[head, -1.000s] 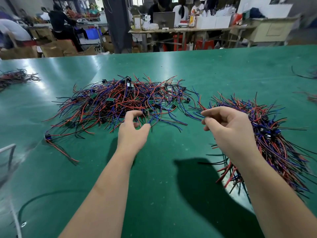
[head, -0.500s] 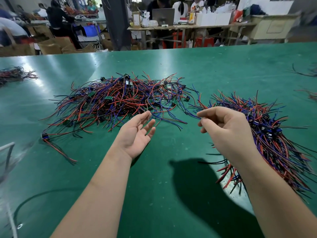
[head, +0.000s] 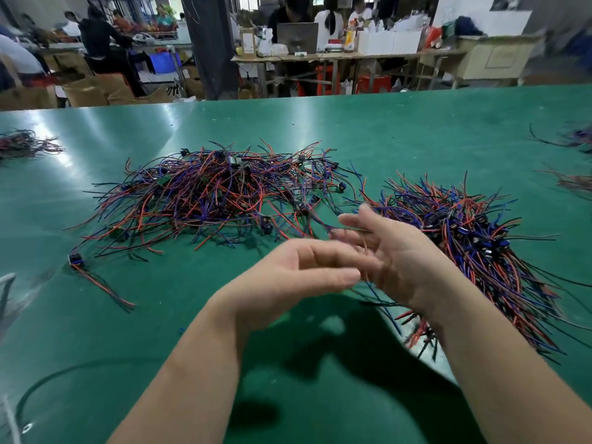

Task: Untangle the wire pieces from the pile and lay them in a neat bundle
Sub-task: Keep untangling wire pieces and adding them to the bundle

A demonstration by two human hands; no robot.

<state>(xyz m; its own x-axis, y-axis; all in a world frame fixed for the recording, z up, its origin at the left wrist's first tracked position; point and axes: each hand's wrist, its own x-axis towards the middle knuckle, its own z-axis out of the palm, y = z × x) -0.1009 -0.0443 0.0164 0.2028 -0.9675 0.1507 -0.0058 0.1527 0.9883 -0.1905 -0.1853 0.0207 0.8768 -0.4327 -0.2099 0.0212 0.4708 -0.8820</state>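
Tangled red/blue/blk wire pile (head: pixel 211 193)

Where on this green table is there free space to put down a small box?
Free: the far strip of the table behind the tangled pile and the bundle; also the near patch between the stray wire piece and the left hand. Crowded: the gap between pile and bundle, where loose ends cross.

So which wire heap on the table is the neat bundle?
The right-hand heap beside the right hand: its wires run roughly parallel, while the central pile is a crisscross tangle.
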